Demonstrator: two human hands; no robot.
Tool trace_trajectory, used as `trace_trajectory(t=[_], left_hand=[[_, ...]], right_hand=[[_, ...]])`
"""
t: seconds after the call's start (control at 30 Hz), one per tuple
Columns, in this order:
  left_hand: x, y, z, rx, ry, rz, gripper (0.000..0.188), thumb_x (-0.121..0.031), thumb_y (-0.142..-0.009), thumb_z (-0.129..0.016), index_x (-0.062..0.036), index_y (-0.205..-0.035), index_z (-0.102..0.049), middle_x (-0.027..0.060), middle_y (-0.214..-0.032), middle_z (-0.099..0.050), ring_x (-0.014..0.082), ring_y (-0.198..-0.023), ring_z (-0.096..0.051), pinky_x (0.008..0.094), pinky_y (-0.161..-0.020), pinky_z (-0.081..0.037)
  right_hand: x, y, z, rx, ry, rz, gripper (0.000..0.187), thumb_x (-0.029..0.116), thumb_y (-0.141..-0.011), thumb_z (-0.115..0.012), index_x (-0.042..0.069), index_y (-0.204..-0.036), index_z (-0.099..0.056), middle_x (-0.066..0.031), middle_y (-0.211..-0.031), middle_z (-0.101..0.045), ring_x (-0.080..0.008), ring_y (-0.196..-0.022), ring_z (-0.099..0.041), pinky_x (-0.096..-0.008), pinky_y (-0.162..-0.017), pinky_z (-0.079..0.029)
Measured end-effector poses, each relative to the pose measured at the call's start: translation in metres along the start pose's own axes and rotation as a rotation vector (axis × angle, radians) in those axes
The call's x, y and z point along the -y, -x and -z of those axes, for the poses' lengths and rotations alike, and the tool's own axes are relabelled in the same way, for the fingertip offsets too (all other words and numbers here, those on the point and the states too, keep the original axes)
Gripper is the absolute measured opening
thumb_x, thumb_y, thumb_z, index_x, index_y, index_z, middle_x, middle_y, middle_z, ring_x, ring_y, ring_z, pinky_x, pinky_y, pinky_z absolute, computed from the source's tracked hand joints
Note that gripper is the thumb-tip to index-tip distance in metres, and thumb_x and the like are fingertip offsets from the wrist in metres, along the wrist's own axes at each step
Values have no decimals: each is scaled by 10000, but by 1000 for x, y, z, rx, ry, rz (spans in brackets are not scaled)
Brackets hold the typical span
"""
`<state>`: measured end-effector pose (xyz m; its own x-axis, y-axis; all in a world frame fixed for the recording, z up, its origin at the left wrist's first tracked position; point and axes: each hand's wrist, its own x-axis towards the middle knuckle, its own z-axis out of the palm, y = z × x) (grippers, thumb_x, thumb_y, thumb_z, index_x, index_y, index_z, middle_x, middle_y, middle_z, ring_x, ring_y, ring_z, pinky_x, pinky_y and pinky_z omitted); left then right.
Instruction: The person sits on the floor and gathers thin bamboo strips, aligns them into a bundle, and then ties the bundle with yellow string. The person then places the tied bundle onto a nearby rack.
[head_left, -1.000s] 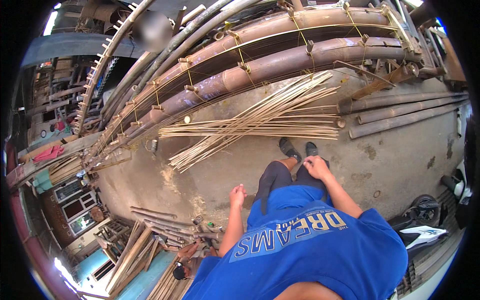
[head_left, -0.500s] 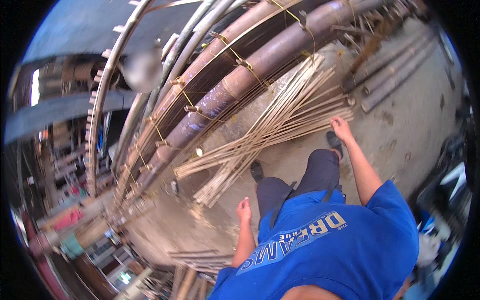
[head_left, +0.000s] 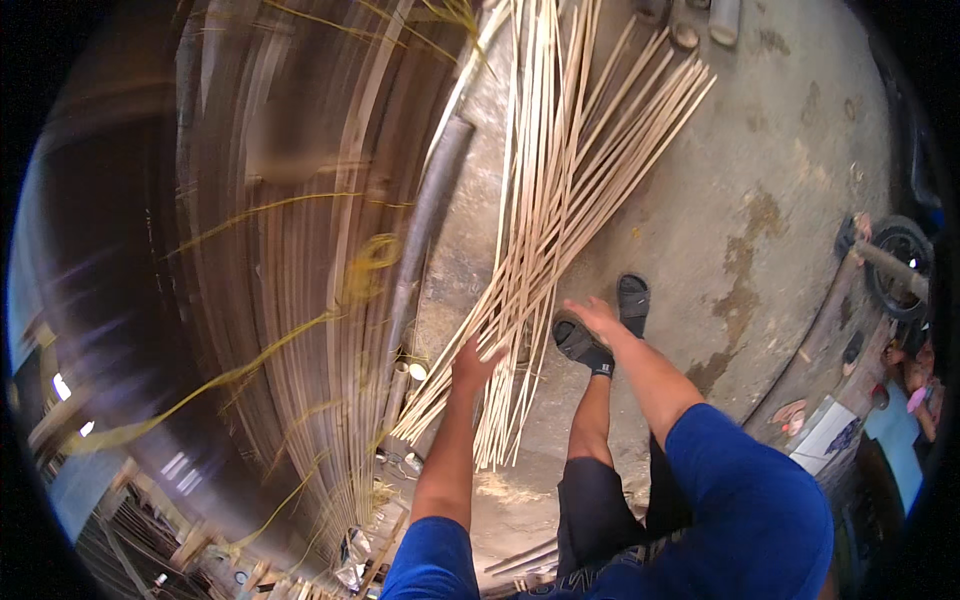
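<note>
Left hand (head_left: 470,370) first: fingers loosely spread, thumb standing off, no grip on anything, right over the lower part of the pale sticks (head_left: 540,235); whether they touch, I cannot tell from this angle. Across to the right hand (head_left: 600,320), fingers stretched out and apart, empty too, just beside the sticks and over the dark sandal (head_left: 578,342) on one foot. And look at those sticks: long, thin bunches crossing on the concrete floor (head_left: 800,200), ends fanning out at the top and again at the bottom. Just left of them runs a dark pole (head_left: 433,215), and beyond it a mass of long brown lengths (head_left: 290,215), smeared with blur, yellow cord (head_left: 362,282) strung across them. Far right, a black wheel (head_left: 903,240).
</note>
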<state>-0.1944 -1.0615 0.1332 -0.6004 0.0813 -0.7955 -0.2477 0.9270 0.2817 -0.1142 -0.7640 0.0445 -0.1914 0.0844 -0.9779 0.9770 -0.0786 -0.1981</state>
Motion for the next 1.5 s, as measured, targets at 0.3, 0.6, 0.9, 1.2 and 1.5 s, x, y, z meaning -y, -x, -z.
trace_trajectory(t=[0.3,0.6,0.9,1.2,1.5], left_hand=[[15,-276,-94,-26,142,-190,968,-561,-723,-819,77,-1351,-452,255,-1277,-583,325,-1144,-603,413,-1000,-461],[89,-345,-122,370,503,15,1056,-674,-810,-679,101,-1436,-328,260,-1400,-479,311,-1330,-438,406,-1129,-308],[36,-317,-108,570,535,55,1016,-729,-821,-613,34,-1457,-399,213,-1470,-449,301,-1427,-329,438,-1180,-207],[67,-347,-106,844,626,255,891,-665,-879,-575,34,-1417,-444,183,-1368,-559,257,-1232,-565,387,-1058,-454],[52,-300,-103,850,702,311,889,-652,-853,-609,-1,-1435,-440,171,-1388,-550,254,-1234,-570,413,-1050,-464]], right_hand=[[-41,-207,-85,140,-637,178,1073,627,-771,-737,14,-1519,-271,-174,-1482,-420,-292,-1377,-381,-434,-1125,-309],[-67,-255,-119,424,-1024,118,862,598,-869,-658,13,-1448,-403,-167,-1441,-484,-276,-1292,-502,-422,-1097,-393],[-66,-252,-115,372,-1086,212,756,480,-861,-716,24,-1401,-450,-177,-1350,-544,-299,-1233,-540,-444,-1063,-427],[-57,-251,-112,549,-1106,167,772,429,-817,-768,0,-1382,-466,-194,-1316,-565,-306,-1208,-562,-447,-1054,-436],[-61,-218,-105,568,-1135,181,725,271,-800,-785,-76,-1349,-463,-228,-1292,-574,-330,-1175,-587,-444,-1069,-448]])
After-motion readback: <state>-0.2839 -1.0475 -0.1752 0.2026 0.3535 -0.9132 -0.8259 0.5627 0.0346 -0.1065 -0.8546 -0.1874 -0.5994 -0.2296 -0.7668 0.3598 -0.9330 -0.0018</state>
